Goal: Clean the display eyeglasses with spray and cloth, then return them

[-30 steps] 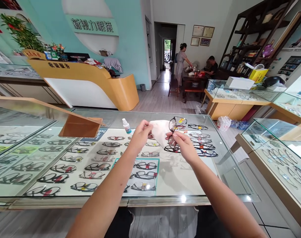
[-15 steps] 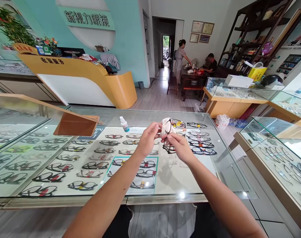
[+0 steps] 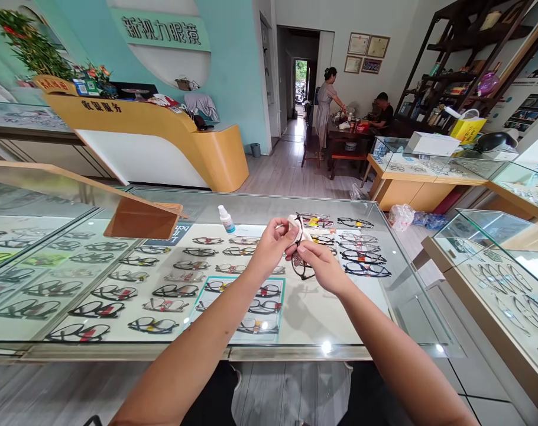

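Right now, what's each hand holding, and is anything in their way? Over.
Left hand: pinching white cloth against dark-framed eyeglasses. Right hand: gripping same eyeglasses. White-capped bottle: standing off to the left, not in the way.

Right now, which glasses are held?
The dark-framed pair in the right hand, upper part against white cloth in the left hand; displayed pairs lie under glass.

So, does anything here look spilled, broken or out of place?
Nothing looks spilled or broken on the glass display counter. The eyeglasses in the right hand are partly hidden, so damage there is hard to judge. Only the plastic bags on the floor at right look untidy, as if not put away.
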Action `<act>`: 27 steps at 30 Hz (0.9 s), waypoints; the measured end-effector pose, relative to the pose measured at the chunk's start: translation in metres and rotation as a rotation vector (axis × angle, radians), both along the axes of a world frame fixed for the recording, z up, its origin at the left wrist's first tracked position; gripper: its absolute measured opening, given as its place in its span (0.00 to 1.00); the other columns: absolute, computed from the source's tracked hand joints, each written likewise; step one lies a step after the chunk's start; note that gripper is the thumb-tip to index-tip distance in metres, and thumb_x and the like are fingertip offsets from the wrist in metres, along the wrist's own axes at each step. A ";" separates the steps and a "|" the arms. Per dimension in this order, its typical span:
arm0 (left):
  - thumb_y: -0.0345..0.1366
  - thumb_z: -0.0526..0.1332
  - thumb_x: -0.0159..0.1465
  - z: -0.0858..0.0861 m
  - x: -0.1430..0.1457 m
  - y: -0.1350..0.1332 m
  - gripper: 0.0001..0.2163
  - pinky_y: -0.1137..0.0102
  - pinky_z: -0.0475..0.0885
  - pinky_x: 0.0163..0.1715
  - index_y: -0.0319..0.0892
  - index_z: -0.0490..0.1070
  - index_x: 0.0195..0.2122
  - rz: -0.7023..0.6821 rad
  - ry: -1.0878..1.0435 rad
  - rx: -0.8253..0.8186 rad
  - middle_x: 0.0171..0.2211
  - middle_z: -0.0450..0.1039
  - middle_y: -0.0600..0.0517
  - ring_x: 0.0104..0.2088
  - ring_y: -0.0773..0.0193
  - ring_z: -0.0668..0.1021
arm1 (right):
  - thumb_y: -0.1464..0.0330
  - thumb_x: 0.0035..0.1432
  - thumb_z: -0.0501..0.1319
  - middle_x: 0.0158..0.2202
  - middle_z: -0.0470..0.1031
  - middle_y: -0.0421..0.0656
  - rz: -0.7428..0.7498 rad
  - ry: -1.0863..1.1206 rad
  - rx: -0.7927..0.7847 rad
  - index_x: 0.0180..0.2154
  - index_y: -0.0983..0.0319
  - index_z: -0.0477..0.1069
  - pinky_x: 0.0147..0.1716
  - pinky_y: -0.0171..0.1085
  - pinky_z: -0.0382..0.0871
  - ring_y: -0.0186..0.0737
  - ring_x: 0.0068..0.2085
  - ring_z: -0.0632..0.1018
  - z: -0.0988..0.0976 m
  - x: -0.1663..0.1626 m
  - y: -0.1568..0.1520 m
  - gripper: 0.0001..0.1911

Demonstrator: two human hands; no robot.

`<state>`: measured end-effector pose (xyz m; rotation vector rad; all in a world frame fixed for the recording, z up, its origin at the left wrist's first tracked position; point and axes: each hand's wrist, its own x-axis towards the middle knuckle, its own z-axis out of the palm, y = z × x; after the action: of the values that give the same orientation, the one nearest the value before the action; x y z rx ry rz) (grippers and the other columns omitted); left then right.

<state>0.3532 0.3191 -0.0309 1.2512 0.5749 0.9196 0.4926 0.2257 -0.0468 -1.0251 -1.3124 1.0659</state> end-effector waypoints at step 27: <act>0.60 0.72 0.63 0.002 -0.007 -0.004 0.25 0.74 0.64 0.15 0.43 0.69 0.39 -0.228 -0.077 -0.019 0.17 0.67 0.60 0.13 0.71 0.66 | 0.45 0.72 0.59 0.37 0.79 0.43 0.054 -0.102 -0.036 0.43 0.58 0.85 0.43 0.40 0.69 0.40 0.36 0.72 0.011 0.000 -0.011 0.26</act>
<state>0.3460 0.3147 -0.0285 1.2305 0.3707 0.7656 0.4926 0.2145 -0.0355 -1.0881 -1.4142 1.0939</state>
